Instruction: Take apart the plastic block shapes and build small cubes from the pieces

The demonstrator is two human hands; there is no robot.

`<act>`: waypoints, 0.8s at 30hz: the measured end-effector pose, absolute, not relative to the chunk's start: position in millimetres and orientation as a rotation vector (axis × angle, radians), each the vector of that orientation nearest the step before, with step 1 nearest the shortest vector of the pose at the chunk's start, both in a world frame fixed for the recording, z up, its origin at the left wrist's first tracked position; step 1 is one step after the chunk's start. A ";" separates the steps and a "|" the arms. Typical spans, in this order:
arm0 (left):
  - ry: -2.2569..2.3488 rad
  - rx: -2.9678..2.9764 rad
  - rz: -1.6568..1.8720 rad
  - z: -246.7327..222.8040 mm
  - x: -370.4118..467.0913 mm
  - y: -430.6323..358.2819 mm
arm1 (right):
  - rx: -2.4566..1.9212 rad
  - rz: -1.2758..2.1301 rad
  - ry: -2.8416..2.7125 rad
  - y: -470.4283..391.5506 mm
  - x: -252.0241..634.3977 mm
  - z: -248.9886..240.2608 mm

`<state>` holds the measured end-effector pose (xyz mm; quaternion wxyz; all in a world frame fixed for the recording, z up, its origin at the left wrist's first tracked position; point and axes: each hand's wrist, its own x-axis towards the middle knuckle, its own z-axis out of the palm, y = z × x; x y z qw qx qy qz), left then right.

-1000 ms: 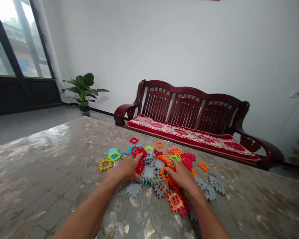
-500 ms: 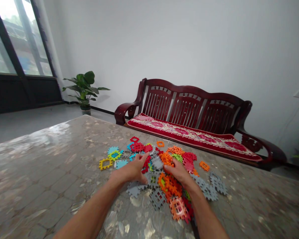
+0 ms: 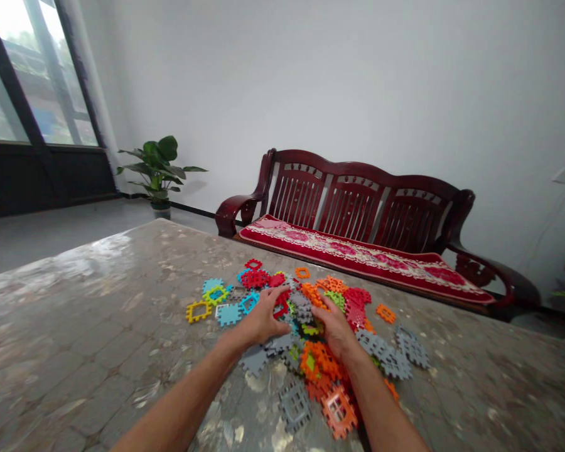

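Interlocking plastic puzzle tiles with notched edges lie in a heap on the patterned table. At the heap's left side my left hand (image 3: 265,319) has thumb and fingers apart, around red tiles (image 3: 281,306) and grey ones. My right hand (image 3: 335,325) reaches in from the right, thumb and fingers parted, its thumb tip against grey tiles (image 3: 302,307). Orange tiles (image 3: 321,360) are piled below it, and a green tile (image 3: 335,300) shows just beyond its fingers. Some fingertips are hidden among the tiles.
Blue tiles (image 3: 228,314) and a yellow frame tile (image 3: 198,311) lie to the left. Loose grey tiles (image 3: 411,346) and a small orange tile (image 3: 385,313) sit on the right. Beyond the table (image 3: 98,326) stands a wooden bench (image 3: 353,194) with a red cover.
Both hands have shifted slightly within the heap. Grey tiles near the centre have moved, and a grey frame tile and orange tiles in front have slid nearer to me.
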<state>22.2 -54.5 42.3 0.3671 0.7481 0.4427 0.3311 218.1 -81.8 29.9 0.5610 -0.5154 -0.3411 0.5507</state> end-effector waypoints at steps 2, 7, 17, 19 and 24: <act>1.100 1.926 0.953 45.5 24.9 -53.7 | -1.165 1.302 -0.779 -81.3 219.0 33.5; 1.034 1.965 1.149 56.0 24.5 -49.9 | -1.054 1.246 -0.769 -80.9 221.8 47.3; 0.972 1.846 1.155 61.6 23.6 -46.0 | -1.010 1.106 -0.877 -82.2 230.2 59.7; 0.959 1.783 1.153 58.4 24.5 -44.1 | -0.992 1.087 -0.959 -82.2 232.8 60.8; 1.000 1.888 1.217 52.4 28.2 -46.1 | -1.041 1.005 -1.031 -82.4 246.6 64.8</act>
